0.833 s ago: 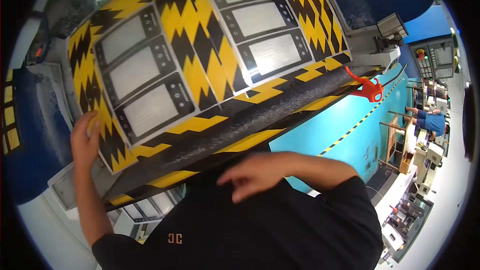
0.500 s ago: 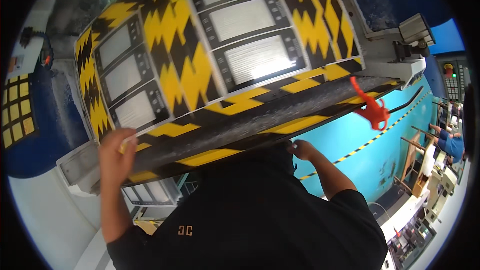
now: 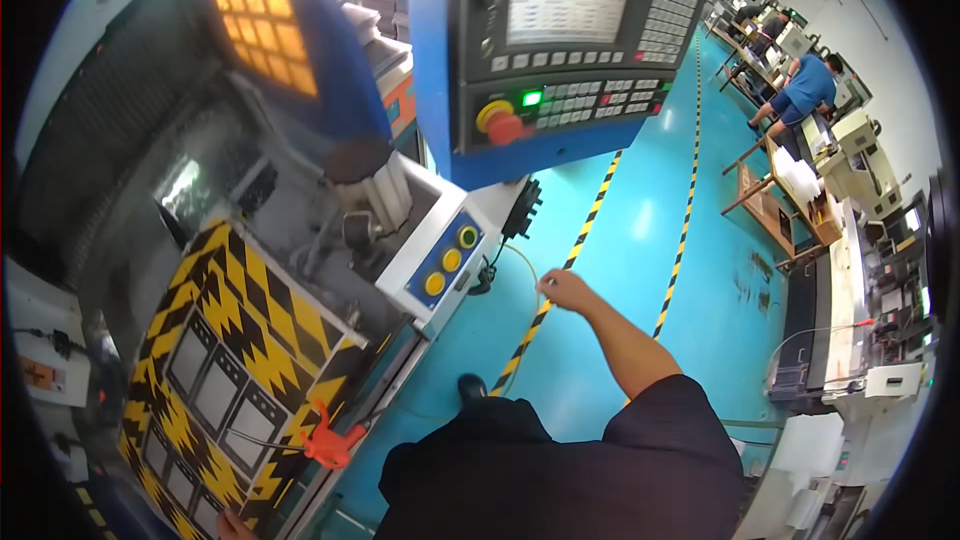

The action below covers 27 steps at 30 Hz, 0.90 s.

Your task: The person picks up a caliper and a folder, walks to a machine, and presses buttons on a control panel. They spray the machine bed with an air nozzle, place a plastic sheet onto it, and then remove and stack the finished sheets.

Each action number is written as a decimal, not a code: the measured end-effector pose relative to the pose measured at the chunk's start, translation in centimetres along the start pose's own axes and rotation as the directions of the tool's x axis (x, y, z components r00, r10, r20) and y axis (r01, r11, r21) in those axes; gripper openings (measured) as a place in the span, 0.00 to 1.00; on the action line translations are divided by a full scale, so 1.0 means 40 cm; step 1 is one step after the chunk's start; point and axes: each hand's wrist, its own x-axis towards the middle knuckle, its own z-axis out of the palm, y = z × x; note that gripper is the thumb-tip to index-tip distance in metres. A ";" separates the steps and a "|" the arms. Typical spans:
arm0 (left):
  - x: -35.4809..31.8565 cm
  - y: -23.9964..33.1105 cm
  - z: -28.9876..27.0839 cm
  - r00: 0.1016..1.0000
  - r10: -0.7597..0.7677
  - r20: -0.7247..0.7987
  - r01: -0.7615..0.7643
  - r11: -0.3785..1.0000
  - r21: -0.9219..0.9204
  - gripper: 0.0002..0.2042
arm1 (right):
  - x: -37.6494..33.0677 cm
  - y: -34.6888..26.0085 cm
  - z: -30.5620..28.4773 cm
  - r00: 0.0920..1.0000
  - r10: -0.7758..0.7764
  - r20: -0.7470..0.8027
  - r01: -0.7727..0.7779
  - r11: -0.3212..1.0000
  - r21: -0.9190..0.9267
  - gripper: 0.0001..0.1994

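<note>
A turquoise floor [image 3: 650, 270] spread beneath the right hand [image 3: 563, 290], while the machine's blue door [image 3: 335, 90] stood ahead and to its left. The control box [image 3: 570, 50], screen lit, stood farther ahead of that hand. The striped board [image 3: 250, 310], set with pale panels [image 3: 190, 355], lay in the machine just ahead of the left hand [image 3: 234, 525], apparently in place; whether work on it was finished or remained to be done could not be told. The right forearm slanted forward and inward over the floor, its hand well apart from the board, fingers seemingly curled, though whether around anything was unclear. The left hand, mostly cut off below, showed only fingers at the board's near edge; its grip could not be judged. Ahead and right of those fingers, a red spray gun [image 3: 328, 440] hung or rested by the board's edge.
</note>
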 end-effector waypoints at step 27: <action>-0.009 0.036 -0.020 0.986 -0.037 0.165 0.025 0.997 0.072 0.31 | 0.075 -0.571 -1.000 0.441 -0.324 -0.837 -0.001 0.932 -0.362 0.34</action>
